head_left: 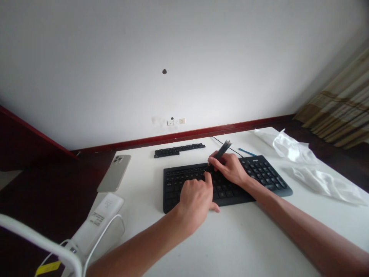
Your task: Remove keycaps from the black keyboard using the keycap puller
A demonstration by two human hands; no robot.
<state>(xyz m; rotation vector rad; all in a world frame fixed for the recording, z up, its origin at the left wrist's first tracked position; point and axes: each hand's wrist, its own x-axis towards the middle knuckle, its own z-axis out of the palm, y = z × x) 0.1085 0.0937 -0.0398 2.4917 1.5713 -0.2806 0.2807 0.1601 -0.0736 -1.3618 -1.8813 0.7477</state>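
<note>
A black keyboard lies on the white table. My right hand grips a thin dark tool like a pen, its lower tip down on the keys near the keyboard's middle. My left hand rests on the keyboard's front left part, index finger stretched toward the tool's tip. A row of loose black keycaps lies behind the keyboard near the table's far edge.
A phone lies face down at the table's left edge. A white power bank with a white cable sits at the front left. Crumpled clear plastic covers the right side. A blue pen and the keyboard's black cable lie behind the keyboard.
</note>
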